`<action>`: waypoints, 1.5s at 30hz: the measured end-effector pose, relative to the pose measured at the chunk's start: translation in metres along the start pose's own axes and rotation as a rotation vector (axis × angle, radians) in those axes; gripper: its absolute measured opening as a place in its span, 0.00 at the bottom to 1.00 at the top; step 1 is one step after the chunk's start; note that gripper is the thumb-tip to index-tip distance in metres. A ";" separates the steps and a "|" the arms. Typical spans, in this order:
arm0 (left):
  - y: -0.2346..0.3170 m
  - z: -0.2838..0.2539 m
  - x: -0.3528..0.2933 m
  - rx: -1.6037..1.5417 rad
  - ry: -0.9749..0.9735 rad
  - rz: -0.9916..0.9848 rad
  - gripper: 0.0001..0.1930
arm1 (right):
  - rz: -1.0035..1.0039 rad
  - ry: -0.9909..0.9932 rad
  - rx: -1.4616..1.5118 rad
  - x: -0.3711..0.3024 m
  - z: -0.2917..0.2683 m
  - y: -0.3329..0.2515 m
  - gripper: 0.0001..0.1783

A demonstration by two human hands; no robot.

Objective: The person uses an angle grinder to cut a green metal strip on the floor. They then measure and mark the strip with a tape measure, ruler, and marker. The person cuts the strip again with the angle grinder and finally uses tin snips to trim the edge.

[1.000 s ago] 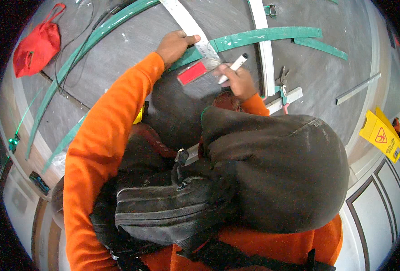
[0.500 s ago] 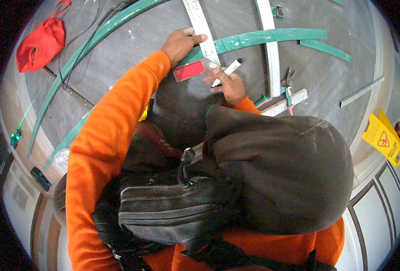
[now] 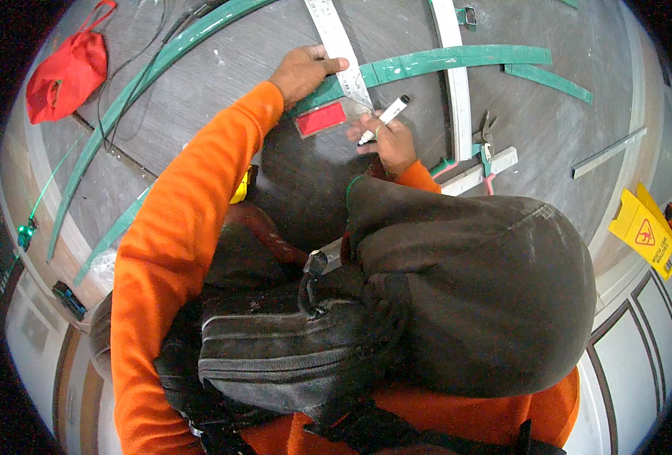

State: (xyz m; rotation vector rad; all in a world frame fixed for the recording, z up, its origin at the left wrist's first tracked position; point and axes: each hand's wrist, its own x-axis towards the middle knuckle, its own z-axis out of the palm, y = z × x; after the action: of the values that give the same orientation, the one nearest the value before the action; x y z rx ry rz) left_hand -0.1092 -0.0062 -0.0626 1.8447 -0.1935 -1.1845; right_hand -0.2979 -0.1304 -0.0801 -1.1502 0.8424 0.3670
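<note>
Indoor worksite: try square (image 3: 356, 87), pliers (image 3: 487, 152)

The head camera, left of 2 fisheyes worn side by side, looks steeply down. The bent knee (image 3: 488, 296) and black bag (image 3: 290, 349) loom closest, low in the frame; the left hand (image 3: 299, 76) and right hand (image 3: 393, 144) sit farther off, above centre. The grey floor (image 3: 544, 152) spans the top.
</note>
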 end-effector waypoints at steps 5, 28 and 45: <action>0.002 -0.005 0.003 0.132 -0.014 0.040 0.21 | 0.005 -0.021 -0.019 0.002 -0.001 0.001 0.20; -0.002 -0.015 0.020 0.478 -0.028 0.125 0.25 | -0.739 0.206 -0.484 0.021 -0.006 -0.069 0.14; 0.008 -0.006 -0.001 0.207 -0.008 0.042 0.24 | -0.311 0.169 -0.591 -0.005 -0.013 -0.025 0.25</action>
State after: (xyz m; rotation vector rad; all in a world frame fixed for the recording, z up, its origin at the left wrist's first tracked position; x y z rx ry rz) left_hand -0.1019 -0.0069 -0.0551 2.0045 -0.3697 -1.1798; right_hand -0.2894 -0.1512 -0.0622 -1.8563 0.7006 0.2675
